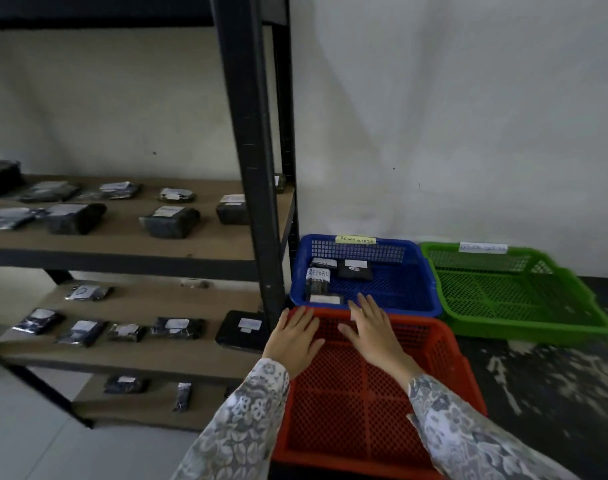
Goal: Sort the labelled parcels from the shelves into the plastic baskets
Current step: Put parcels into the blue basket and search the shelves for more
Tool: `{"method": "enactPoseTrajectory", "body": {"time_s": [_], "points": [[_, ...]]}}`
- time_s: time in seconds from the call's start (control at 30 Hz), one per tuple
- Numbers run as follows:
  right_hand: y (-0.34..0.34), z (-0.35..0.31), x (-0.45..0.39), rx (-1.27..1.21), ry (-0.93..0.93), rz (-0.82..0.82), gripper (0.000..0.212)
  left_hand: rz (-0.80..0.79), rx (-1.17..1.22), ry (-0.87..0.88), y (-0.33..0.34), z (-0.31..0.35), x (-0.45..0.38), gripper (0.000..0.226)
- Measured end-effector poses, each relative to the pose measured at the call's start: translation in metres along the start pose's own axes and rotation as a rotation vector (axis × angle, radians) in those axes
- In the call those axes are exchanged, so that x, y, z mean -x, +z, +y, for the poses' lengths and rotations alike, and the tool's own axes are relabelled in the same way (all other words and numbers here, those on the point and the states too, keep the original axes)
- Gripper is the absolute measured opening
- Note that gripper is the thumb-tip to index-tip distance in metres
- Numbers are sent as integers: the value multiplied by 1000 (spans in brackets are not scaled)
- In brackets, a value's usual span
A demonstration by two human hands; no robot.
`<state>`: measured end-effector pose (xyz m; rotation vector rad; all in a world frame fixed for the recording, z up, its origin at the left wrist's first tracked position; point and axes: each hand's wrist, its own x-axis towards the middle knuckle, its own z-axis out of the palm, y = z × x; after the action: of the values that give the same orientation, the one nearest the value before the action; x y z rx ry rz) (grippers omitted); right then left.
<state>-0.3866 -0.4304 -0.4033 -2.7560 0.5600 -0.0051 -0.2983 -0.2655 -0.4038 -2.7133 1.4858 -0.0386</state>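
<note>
Three plastic baskets stand on the floor right of a black shelf rack (250, 140): a red basket (372, 403) nearest me, a blue basket (392, 278) behind it, and a green basket (514, 292) at the right. The blue one holds several dark parcels (354, 270) with white labels. Several more labelled dark parcels (171, 220) lie on the wooden shelves at left. My left hand (294, 341) and my right hand (372, 327) hover palm down over the red basket's far rim, fingers spread, holding nothing.
A flat black parcel (242, 329) lies at the right end of the middle shelf, close to my left hand. The baskets stand against a white wall (451, 116). The floor (545, 393) right of the red basket is dark and mottled; pale floor lies bottom left.
</note>
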Motion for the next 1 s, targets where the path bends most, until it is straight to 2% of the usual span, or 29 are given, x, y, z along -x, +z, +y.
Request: {"method": "enactPoseTrajectory", "body": {"time_s": [0.07, 0.1, 0.17, 0.27, 0.43, 0.57, 0.73, 0.9, 1.0], "points": [[6, -33, 25, 1, -37, -5, 98, 4, -21, -3, -6, -9, 38, 74], [12, -51, 35, 0, -49, -8, 101, -2, -13, -34, -6, -16, 60, 65], [24, -89, 54, 1, -80, -12, 89, 19, -22, -53, -7, -34, 107, 52], [42, -149, 82, -1, -154, -24, 66, 101, -29, -133, -11, -65, 178, 50], [56, -250, 109, 23, -325, -53, 65, 151, -67, -398, -32, -124, 281, 51], [44, -327, 111, 3, -451, -49, 68, 255, -102, -521, -71, -172, 335, 48], [-1, -417, 92, -18, -585, 21, 65, 389, -137, -639, -129, -231, 366, 53], [-67, -497, 55, -70, -700, 149, 65, 536, -190, -674, -188, -298, 371, 87], [-108, -540, 27, -83, -756, 257, 64, 588, -211, -679, -226, -348, 363, 84]]}}
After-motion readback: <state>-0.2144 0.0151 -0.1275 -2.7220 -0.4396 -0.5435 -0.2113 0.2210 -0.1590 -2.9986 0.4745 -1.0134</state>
